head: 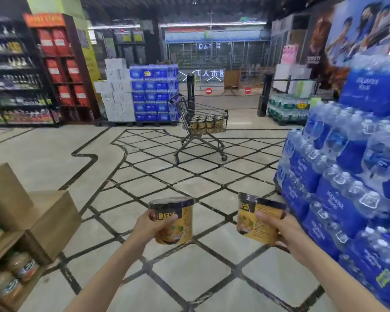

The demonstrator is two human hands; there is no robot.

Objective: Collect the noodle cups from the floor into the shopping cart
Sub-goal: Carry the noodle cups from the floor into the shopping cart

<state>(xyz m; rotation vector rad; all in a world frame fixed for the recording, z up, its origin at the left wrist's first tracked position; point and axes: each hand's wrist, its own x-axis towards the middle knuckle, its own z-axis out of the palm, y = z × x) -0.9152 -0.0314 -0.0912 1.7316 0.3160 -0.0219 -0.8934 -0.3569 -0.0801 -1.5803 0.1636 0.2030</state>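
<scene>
Each hand's grip is closed round one noodle cup: the left hand point(152, 226) holds the left cup point(175, 220) upright, and the right hand point(277, 226) holds the right cup point(260, 218) tilted slightly. The cart point(204, 119), already holding cups, stands well apart, straight ahead across the floor point(189, 176). It lies about midway between the hands, neither plainly nearer.

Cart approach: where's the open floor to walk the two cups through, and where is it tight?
Open: the tiled floor straight ahead, between the cardboard boxes on the left and the stacked water packs on the right, up to the shopping cart. Tight: the cart basket already holds rows of cups. Left hand and right hand each hold one cup.
</scene>
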